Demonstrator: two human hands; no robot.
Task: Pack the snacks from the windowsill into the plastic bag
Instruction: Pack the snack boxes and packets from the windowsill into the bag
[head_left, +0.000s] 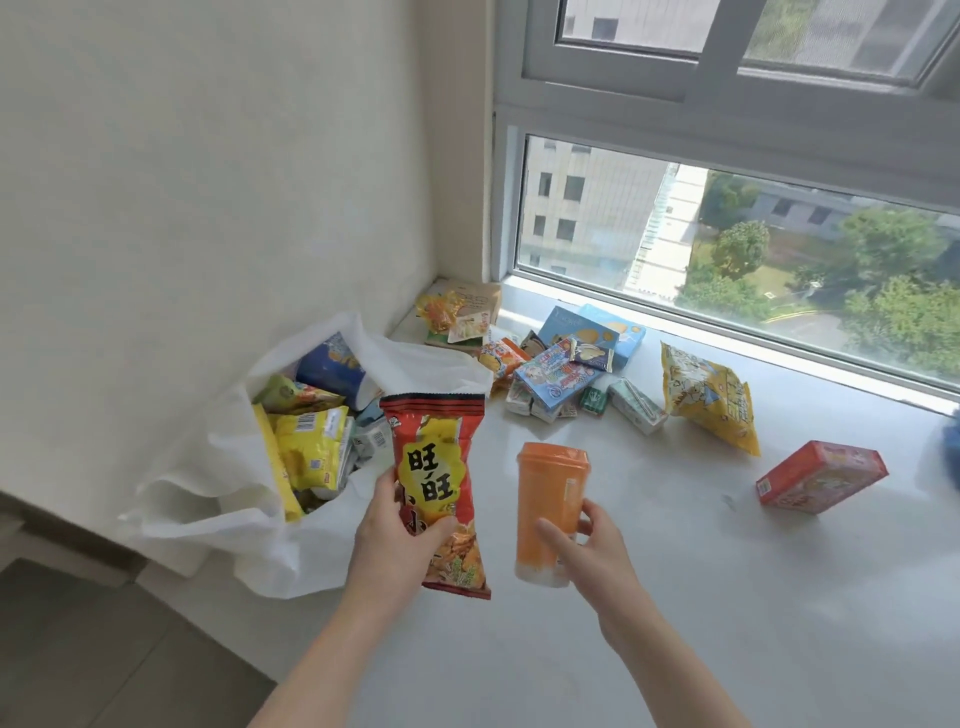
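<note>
Clearance on the windowsill (675, 597): near and middle open, back corner jammed.

Bare sill runs from the near edge to mid-depth, wide enough for both arms side by side. Left: plastic bag (208, 478) mouth gapes up and toward the sill, already well stuffed; free entry is over its near-right lip, wall (208, 182) close behind it. Red snack packet (439, 488) in the left hand (395, 540) stands right in front of that mouth; orange cup (553, 512) in the right hand (597, 551) just beside it, narrow gap between. Back corner: snack pile (561, 371) packed tight to the window frame (727, 325). Yellow bag (711, 397) and red box (821, 475) lie apart, open lane between. Blue thing at right edge (950, 441), blurred, probably an obstacle.
</note>
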